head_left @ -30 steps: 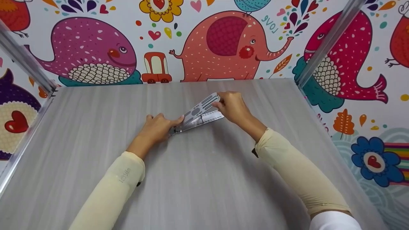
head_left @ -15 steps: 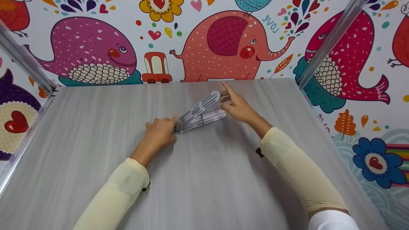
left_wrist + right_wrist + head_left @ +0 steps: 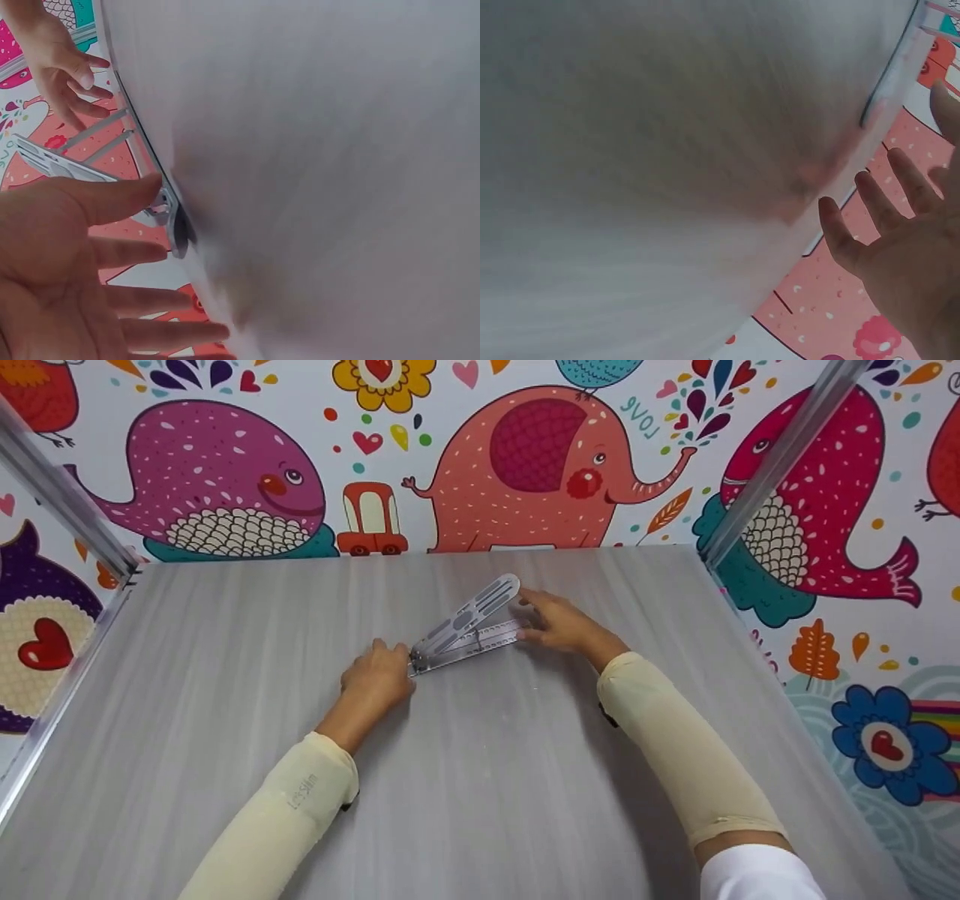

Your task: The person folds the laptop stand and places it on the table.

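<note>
A silver metal folding stand (image 3: 466, 624) lies near the middle of the grey table, its slotted upper plate (image 3: 480, 606) propped up at an angle over the notched base bar (image 3: 491, 640). My left hand (image 3: 381, 675) rests at the hinge end, fingers straight, the index finger touching the hinge (image 3: 171, 217). My right hand (image 3: 559, 622) is at the far end, straight fingers touching the base bar's tip. In the left wrist view my left hand (image 3: 67, 262) shows flat. The right wrist view shows my right hand (image 3: 907, 262) with spread, straight fingers beside the blurred table.
The grey wood-grain table (image 3: 480, 780) spreads around the stand. A wall with cartoon animals (image 3: 225, 472) stands close behind. Slanted aluminium frame posts rise at the back left (image 3: 60, 502) and back right (image 3: 776, 457) corners.
My right hand let go of the upper plate's tip, spread its fingers, then dropped to the base bar's far end. My left hand slid back slightly to the hinge. The plate stays raised.
</note>
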The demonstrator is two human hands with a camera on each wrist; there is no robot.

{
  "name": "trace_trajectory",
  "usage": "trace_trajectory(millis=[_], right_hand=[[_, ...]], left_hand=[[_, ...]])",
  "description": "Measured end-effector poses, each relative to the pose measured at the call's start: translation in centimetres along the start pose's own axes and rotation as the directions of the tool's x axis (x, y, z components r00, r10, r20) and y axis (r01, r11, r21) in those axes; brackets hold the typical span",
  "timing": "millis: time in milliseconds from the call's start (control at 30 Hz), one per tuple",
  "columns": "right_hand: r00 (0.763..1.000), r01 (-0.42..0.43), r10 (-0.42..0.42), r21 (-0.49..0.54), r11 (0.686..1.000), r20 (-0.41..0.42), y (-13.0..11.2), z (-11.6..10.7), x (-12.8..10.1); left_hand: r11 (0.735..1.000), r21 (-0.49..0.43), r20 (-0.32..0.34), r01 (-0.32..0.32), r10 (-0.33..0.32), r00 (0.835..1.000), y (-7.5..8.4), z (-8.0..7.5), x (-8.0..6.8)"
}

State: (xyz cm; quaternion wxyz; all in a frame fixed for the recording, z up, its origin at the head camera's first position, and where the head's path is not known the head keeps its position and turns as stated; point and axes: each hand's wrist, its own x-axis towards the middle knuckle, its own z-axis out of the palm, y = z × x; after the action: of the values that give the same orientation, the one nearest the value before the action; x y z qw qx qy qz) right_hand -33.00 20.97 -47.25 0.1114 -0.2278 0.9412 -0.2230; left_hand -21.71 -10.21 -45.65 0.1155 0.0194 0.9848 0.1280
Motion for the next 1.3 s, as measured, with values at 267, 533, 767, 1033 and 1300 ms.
trace_trajectory(millis=[267, 533, 767, 1033, 1300], right_hand=[[0.999, -0.049, 0.050, -0.054, 0.997, 0.018, -0.2, 0.7, 0.6], [0.996, 0.033, -0.042, -0.119, 0.992, -0.074, 0.4, 1.7, 0.5], [0.993, 0.044, -0.057, -0.116, 0.992, -0.105, 0.4, 1.8, 0.4], [0.993, 0.009, -0.021, -0.103, 0.995, -0.114, 0.1, 2.0, 0.2], [0.990, -0.077, 0.067, -0.077, 0.994, -0.125, -0.9, 2.2, -0.6]], left_hand=[[0.999, 0.035, 0.028, -0.019, 0.018, 0.999, -0.1, 0.2, 0.5], [0.997, 0.024, 0.067, 0.068, -0.069, 0.995, 0.3, 0.2, 1.0], [0.994, 0.017, 0.063, 0.106, -0.106, 0.992, 0.5, 0.2, 1.2], [0.999, 0.013, 0.004, 0.041, -0.041, 0.999, -0.1, 0.3, 1.6], [0.997, 0.001, 0.084, 0.082, -0.082, 0.993, -0.4, -0.2, 2.2]])
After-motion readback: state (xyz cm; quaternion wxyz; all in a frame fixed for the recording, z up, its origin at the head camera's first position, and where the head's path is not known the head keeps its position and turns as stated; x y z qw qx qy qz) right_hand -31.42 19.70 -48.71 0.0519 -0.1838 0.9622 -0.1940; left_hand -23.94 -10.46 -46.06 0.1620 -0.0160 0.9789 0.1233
